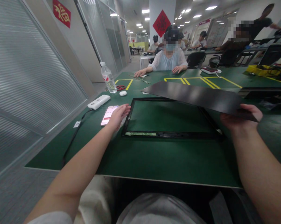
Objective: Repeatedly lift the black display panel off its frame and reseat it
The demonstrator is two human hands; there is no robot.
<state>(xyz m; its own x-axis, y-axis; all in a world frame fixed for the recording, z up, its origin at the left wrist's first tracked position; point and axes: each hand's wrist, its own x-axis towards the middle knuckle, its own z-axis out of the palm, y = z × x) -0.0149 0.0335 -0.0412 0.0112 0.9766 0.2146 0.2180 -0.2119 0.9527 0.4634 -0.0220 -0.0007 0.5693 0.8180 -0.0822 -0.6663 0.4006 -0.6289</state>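
Observation:
In the head view, my right hand [243, 121] grips the right end of a thin dark panel [196, 97]. The panel is raised and tilted, its far-left corner reaching over the back of a black rectangular frame [184, 135]. That frame lies flat on the green table [168, 161], with a greenish strip [140, 134] along the left part of its near rail. My left hand [120, 115] is at the frame's left side, fingers stretched out, holding nothing. Whether its fingertips touch the frame, I cannot tell. A lit phone [109, 114] lies just left of that hand.
A white power bank [99, 102] with a black cable, a water bottle [108, 77], a white earbud case [123, 93] and red-handled scissors [120, 88] stand left. Across the table sits a person [169, 59]. Dark equipment [271, 98] is at right.

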